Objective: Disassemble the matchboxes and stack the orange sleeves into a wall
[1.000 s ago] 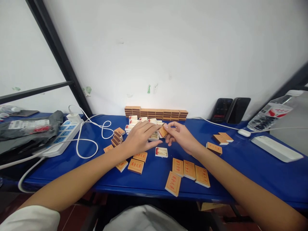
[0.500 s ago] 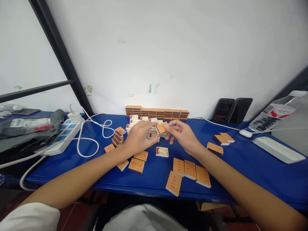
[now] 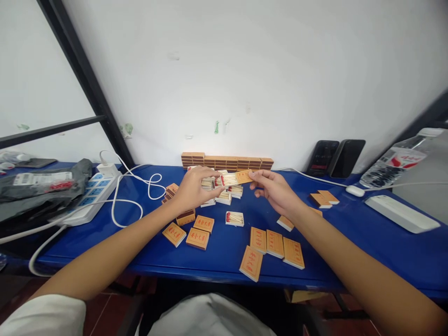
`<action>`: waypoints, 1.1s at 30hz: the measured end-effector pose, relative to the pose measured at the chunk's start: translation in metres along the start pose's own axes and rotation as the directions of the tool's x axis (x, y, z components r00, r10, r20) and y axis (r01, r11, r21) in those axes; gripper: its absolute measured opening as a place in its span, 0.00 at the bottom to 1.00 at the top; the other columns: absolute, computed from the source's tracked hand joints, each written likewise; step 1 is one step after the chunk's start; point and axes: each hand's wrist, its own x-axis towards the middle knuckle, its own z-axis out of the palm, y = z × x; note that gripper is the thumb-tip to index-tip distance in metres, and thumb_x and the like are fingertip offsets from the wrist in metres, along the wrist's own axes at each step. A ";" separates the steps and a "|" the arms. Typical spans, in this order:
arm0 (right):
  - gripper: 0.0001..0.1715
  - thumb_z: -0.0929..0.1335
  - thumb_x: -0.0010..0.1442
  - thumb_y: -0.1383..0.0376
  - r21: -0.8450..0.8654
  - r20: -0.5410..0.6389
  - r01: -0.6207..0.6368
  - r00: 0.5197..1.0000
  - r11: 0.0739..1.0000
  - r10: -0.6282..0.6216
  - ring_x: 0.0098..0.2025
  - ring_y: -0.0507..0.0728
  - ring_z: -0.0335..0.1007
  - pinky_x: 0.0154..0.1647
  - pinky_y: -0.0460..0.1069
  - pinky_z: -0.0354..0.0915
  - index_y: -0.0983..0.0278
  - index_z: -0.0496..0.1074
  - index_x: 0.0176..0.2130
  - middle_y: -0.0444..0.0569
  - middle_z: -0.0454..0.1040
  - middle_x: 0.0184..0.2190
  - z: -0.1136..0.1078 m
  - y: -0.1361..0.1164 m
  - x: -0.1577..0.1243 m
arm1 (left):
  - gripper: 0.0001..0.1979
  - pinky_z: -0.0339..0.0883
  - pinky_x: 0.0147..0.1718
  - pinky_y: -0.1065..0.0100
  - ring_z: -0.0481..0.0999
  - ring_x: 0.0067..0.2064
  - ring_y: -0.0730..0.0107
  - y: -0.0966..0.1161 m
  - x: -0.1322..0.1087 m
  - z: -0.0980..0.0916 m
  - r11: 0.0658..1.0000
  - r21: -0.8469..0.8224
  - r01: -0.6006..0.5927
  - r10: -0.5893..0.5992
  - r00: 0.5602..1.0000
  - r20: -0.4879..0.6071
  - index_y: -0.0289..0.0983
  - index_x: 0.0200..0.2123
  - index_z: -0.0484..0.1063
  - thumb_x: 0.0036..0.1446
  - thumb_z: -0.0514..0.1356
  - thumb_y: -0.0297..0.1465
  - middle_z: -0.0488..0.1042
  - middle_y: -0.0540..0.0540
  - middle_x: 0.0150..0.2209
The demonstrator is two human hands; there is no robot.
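Observation:
A matchbox is held between both hands above the middle of the desk, its tray (image 3: 229,180) of red-tipped matches drawn out to the left of the orange sleeve (image 3: 244,177). The left end of the tray is pinched by my left hand (image 3: 196,187). On the sleeve's right end, my right hand (image 3: 275,187) grips with thumb and fingers. Beneath and behind them lie several open trays of matches (image 3: 223,198), partly hidden by my left hand. Nearer to me, a single match tray (image 3: 234,218) rests on the blue desk (image 3: 217,259).
Against the wall stands a stacked row of matchboxes (image 3: 227,163). Loose matchboxes (image 3: 275,243) lie at front right, others (image 3: 198,238) left of centre. A power strip (image 3: 93,196) with white cables is at left; two phones (image 3: 346,157) and a water bottle (image 3: 394,163) stand at right.
The match tray has slid out of its sleeve, and its matches now show between my hands. My right hand has moved slightly right and up with the sleeve.

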 end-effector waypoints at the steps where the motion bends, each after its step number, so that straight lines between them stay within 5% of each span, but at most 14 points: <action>1: 0.24 0.83 0.46 0.50 -0.001 -0.024 0.000 1.000 1.000 0.000 0.30 0.52 0.69 0.21 0.44 0.65 0.62 0.76 0.30 0.46 0.73 0.30 -0.003 0.000 0.002 | 0.14 0.73 0.48 0.55 0.82 0.47 0.55 -0.002 0.001 -0.001 1.000 -0.002 0.013 -0.013 1.000 0.007 0.41 0.45 0.83 0.56 0.73 0.37 0.85 0.43 0.45; 10: 0.27 0.84 0.42 0.49 -0.017 -0.134 0.000 0.991 1.000 -0.002 0.29 0.51 0.69 0.20 0.43 0.63 0.62 0.75 0.30 0.44 0.72 0.26 -0.019 0.003 0.014 | 0.15 0.69 0.57 0.48 0.77 0.56 0.51 -0.023 -0.003 0.002 0.996 0.080 -0.025 0.005 0.970 0.242 0.42 0.44 0.84 0.54 0.74 0.40 0.79 0.42 0.53; 20: 0.26 0.84 0.42 0.52 -0.049 -0.205 0.015 0.978 0.999 -0.025 0.30 0.50 0.69 0.21 0.42 0.63 0.64 0.77 0.31 0.46 0.74 0.30 -0.032 -0.006 0.019 | 0.15 0.65 0.61 0.44 0.75 0.59 0.48 -0.021 -0.004 0.002 0.971 0.227 -0.076 0.004 0.953 0.302 0.40 0.46 0.82 0.58 0.70 0.39 0.79 0.40 0.54; 28: 0.21 0.77 0.54 0.48 -0.481 -0.303 -0.118 0.952 0.869 -0.038 0.27 0.52 0.64 0.24 0.46 0.61 0.63 0.75 0.31 0.47 0.73 0.26 -0.080 0.013 0.047 | 0.19 0.67 0.58 0.44 0.75 0.56 0.49 -0.024 -0.006 0.003 0.963 0.231 -0.141 0.073 0.956 0.283 0.38 0.53 0.79 0.63 0.67 0.42 0.79 0.39 0.51; 33: 0.20 0.75 0.55 0.51 -0.678 -0.278 -0.173 0.960 0.715 -0.032 0.26 0.55 0.63 0.26 0.50 0.57 0.62 0.75 0.24 0.46 0.70 0.21 -0.086 0.022 0.048 | 0.08 0.71 0.53 0.50 0.78 0.52 0.55 -0.019 -0.004 0.005 0.950 0.138 -0.279 0.262 0.957 0.126 0.39 0.45 0.79 0.66 0.64 0.35 0.81 0.42 0.46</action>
